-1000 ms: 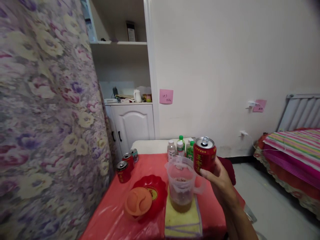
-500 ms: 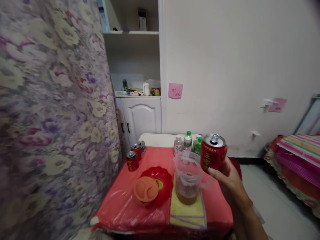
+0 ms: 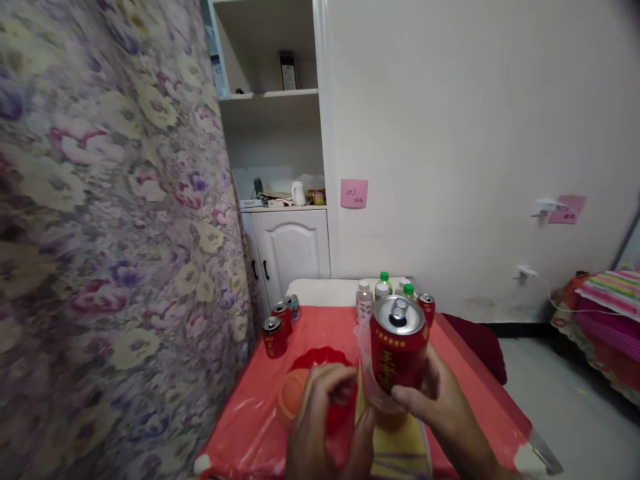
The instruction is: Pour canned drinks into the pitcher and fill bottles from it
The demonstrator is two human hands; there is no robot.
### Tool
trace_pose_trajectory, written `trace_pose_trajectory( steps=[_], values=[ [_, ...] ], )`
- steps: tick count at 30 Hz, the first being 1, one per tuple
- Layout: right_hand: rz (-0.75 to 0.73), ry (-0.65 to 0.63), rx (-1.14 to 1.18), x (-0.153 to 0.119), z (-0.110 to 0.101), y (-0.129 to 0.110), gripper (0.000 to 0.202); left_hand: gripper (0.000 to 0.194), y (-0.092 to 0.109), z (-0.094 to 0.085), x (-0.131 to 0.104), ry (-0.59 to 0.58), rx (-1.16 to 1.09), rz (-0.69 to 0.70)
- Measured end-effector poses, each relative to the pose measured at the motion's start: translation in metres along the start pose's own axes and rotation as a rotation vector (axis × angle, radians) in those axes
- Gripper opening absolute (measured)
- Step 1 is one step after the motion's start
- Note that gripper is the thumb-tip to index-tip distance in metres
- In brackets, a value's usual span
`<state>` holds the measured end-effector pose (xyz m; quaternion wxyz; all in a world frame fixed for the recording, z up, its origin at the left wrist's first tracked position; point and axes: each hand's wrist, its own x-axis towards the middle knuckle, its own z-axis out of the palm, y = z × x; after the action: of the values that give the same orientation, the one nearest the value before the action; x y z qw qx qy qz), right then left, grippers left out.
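A red drink can (image 3: 399,350) with an opened top is gripped by my right hand (image 3: 443,400), upright and raised above the table. Behind it, partly hidden, stands a clear plastic pitcher (image 3: 367,367) on a yellow cloth (image 3: 400,450). My left hand (image 3: 325,427) is to the left of the can, apart from it, fingers curved with a gap to the thumb and nothing between them. Beyond that hand, an orange divided bowl (image 3: 291,393) and a scalloped red plate (image 3: 320,357) are partly covered.
Several bottles (image 3: 365,303) stand at the back of the red-covered table (image 3: 250,427), with another red can (image 3: 426,308) beside them. More cans (image 3: 274,337) line the left edge. A floral curtain (image 3: 120,267) hangs at left; a bed (image 3: 605,320) is at far right.
My left hand has come into view from below. My right hand has carried the can left, in front of the pitcher. The camera view has tilted slightly up.
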<state>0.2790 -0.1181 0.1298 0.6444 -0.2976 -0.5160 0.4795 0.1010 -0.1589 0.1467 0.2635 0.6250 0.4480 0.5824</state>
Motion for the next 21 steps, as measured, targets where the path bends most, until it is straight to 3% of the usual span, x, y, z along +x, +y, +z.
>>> trace_pose_trajectory(
  steps=[4, 8, 14, 18, 21],
  values=[
    [0.019, -0.07, 0.078, -0.001, 0.021, 0.006, 0.072, 0.063, -0.003, -0.001, 0.01, 0.005, 0.032, -0.035],
    [0.095, -0.094, 0.116, -0.006, 0.035, 0.025, 0.078, 0.076, -0.015, 0.002, 0.009, -0.016, 0.004, -0.081],
    [0.079, -0.073, -0.088, -0.012, 0.04, 0.054, 0.072, 0.077, -0.034, -0.006, 0.01, 0.04, 0.071, -0.141],
    [0.033, -0.152, -0.134, -0.011, 0.042, 0.064, 0.073, 0.072, -0.036, -0.013, 0.008, 0.031, 0.098, -0.109],
    [0.016, -0.239, -0.18, -0.011, 0.041, 0.067, 0.081, 0.069, -0.034, -0.025, 0.011, 0.092, 0.105, -0.119]
  ],
)
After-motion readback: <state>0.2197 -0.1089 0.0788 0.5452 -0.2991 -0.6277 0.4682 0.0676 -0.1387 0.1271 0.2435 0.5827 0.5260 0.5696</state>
